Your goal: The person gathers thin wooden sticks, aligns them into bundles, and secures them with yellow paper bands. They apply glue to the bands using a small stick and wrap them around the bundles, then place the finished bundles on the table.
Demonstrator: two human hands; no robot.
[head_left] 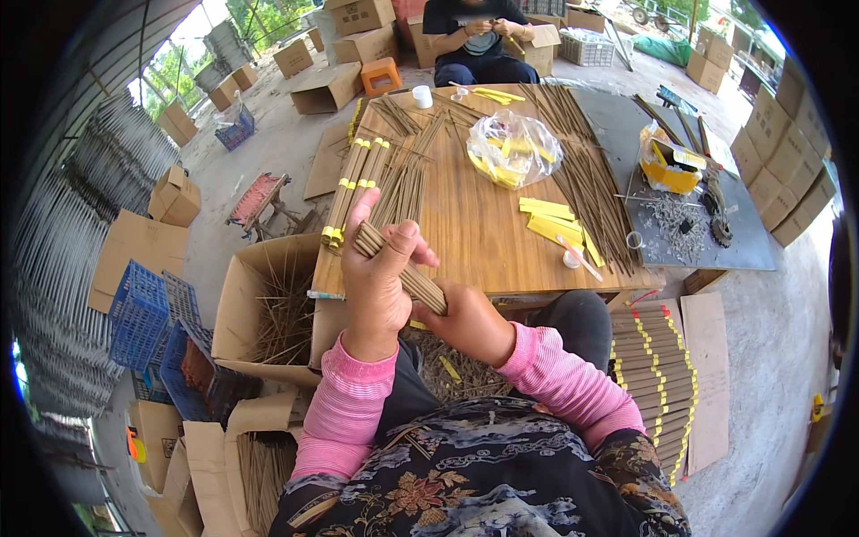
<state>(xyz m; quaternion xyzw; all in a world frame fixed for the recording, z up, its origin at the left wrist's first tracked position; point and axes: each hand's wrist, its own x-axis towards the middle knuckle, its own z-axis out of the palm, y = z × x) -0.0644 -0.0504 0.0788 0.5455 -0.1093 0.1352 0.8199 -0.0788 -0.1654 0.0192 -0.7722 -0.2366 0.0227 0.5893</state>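
Over the near edge of the wooden table, both hands grip a bundle of thin brown incense sticks. My left hand is around its upper end, thumb across the sticks and index finger stretched upward. My right hand wraps the lower end, its fingers mostly hidden behind the bundle. Just beyond my left hand lie finished-looking bundles with yellow bands. Loose incense sticks are spread beside them. To the right are yellow paper strips and a small white cup with a thin stick across it.
A clear plastic bag of yellow strips sits on the wooden table. Across it a person handles something small. A cardboard box with sticks stands at left, blue crates beyond. Banded bundles lie at lower right.
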